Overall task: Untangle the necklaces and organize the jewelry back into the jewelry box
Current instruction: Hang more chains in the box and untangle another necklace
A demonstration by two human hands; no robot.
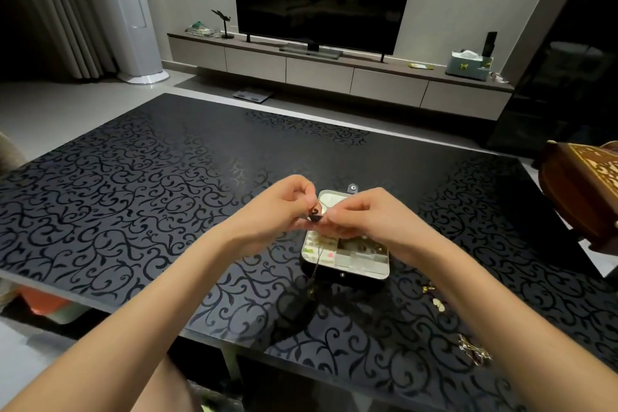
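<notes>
Untangling in progress above the box (368, 274).
Left hand (277, 211) and right hand (364, 221), close together, pinch a necklace (315, 216); its chain hangs. Box part-filled; pieces (475, 349) lie loose on table (133, 194).

Both forearms are reaching forward and angling inward, the left hand (284, 207) and right hand (371, 216) meeting fingertip to fingertip, each pinching the necklace (314, 217).

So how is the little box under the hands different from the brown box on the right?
The jewelry box is pale and open, showing little compartments; the wooden box is dark brown with light inlay, its inside hidden. The jewelry box sits on the table; the wooden box is cut off at the picture's right edge.
</notes>
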